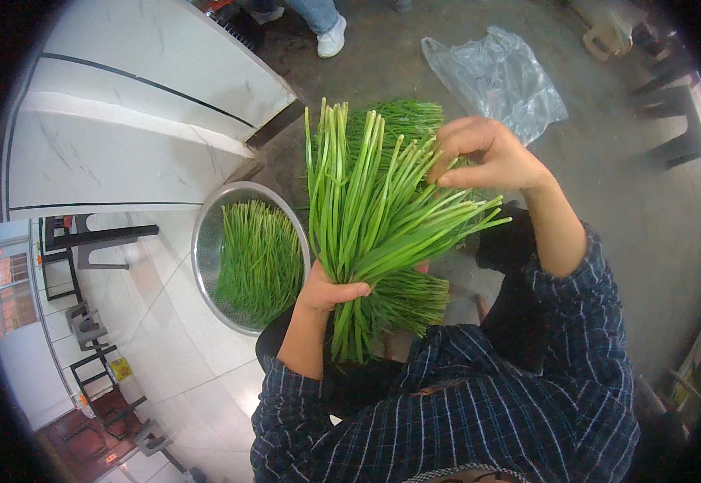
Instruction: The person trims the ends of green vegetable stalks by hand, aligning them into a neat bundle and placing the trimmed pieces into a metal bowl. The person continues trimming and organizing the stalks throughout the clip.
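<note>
My left hand is wrapped around a thick bunch of garlic chives, gripping it low on the leaves. The pale cut stem ends fan out upward and to the right. At the right side of the fan is my right hand, thumb and fingers curled by the stem ends; whether a stem is pinched between them is unclear. More garlic chives lie beyond the held bunch, and another heap shows below it, partly covered. To the left, a perforated metal colander contains chives laid mostly lengthwise.
A clear plastic bag lies on the dark floor. White marbled panels stand at upper left, above pale floor tiles. A person's white shoe is at the top. Grey plastic stools stand far right.
</note>
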